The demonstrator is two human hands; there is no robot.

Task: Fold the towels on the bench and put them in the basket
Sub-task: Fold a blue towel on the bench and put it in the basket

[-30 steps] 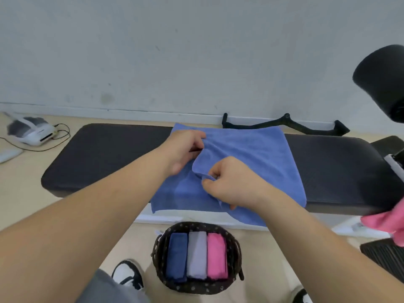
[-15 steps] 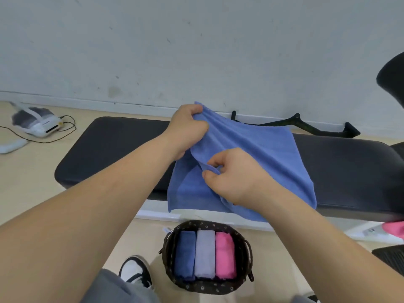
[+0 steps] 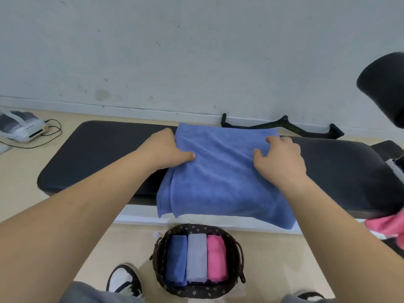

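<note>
A dark woven basket (image 3: 197,294) is seen on the floor, and it is taken here as the landmark. Three folded towels are packed in it side by side: a dark blue towel (image 3: 176,259) at its left wall, a grey towel (image 3: 196,258) in its middle, and a pink towel (image 3: 216,258) at its right wall. Just beyond the basket, the black padded tabletop (image 3: 98,154) is laid across the view. A light blue towel (image 3: 218,182) is spread over it in a doubled layer, straight beyond the basket, and its near edge is hung over the front of the tabletop towards the basket. The left edge of this towel is held by the left grip (image 3: 166,149), with the thumb laid on top and the fingers tucked out of sight beneath the fold. The right grip (image 3: 281,159) is rested on the towel's right side with thumb and fingers spread apart, nothing being clamped. To the right of the basket, a bunched pink cloth (image 3: 387,226) is cut off by the frame edge. A black-and-white shoe (image 3: 124,278) is placed just left of the basket. Far beyond it to the left, a white device (image 3: 21,127) with a cable is set on the floor.
</note>
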